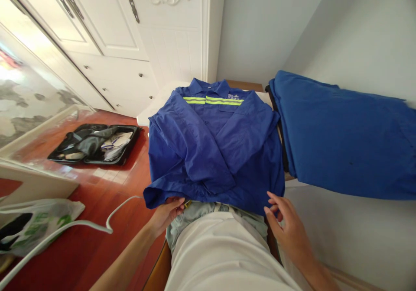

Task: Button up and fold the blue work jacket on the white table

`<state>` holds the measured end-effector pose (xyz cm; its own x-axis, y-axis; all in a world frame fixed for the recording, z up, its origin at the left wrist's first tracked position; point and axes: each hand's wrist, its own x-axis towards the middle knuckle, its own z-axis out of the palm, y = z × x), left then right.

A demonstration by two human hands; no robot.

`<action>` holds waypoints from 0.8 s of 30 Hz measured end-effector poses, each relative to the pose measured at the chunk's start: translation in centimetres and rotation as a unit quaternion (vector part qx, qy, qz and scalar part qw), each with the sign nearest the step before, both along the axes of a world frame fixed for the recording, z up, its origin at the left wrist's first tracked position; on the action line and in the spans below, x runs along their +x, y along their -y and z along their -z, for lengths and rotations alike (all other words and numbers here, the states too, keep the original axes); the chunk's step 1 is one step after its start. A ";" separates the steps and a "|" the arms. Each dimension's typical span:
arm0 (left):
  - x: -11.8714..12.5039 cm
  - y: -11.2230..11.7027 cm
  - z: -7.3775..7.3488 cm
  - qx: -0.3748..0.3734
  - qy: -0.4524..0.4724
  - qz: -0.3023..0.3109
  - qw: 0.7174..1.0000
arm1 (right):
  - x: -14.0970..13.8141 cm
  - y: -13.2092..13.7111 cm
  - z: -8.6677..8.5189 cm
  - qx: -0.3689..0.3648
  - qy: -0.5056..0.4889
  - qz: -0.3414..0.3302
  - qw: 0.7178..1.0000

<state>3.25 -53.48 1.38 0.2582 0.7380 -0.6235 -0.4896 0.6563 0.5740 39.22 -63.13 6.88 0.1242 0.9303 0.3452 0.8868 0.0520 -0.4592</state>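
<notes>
A blue shirt (pixel 214 148) lies spread face up on the surface (pixel 152 109), collar away from the person, with both sleeves folded in across the chest so they cross over the front. That leaves it a tidy oblong, and the yellow stripe (pixel 212 101) runs straight below the collar, which suggests the cloth has been laid flat on purpose. The left hand (pixel 167 213) pinches the near hem at its left corner, fingers curled under the edge and thumb on top, so the corner is lifted a little off the grey cloth (pixel 208 211) beneath. The right hand (pixel 286 224) is at the hem's right corner with fingers loose and spread; the tips seem to brush the fabric, though from here I cannot tell whether it has a grip. Just beside the shirt, to the right, a second blue garment (pixel 344 139) is draped smooth. On the red floor (pixel 107 239) to the left sit an open black case (pixel 94 146), a plastic bag (pixel 35 224) and a white cable (pixel 97 226), all well apart from the hands.
</notes>
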 end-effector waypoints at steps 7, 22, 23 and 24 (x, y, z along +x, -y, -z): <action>0.3 0.7 -1.7 0.078 0.022 0.036 0.996 | -5.4 -3.6 -0.3 0.011 0.017 -0.151 0.988; 3.5 0.2 -7.4 -0.002 0.125 -0.120 0.985 | -8.6 -8.7 4.9 0.022 0.076 -0.205 0.976; 3.5 0.2 -7.5 0.005 0.125 -0.121 0.985 | -8.3 -8.9 4.8 0.029 0.073 -0.205 0.976; 3.4 0.3 -7.5 0.017 0.127 -0.122 0.984 | -8.0 -9.2 4.5 0.036 0.070 -0.206 0.975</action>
<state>6.64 -53.77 8.92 0.2149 0.8167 -0.5355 -0.7606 0.4840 0.4328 31.19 -53.95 2.35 -0.3088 0.8637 0.3982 0.8374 0.4455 -0.3168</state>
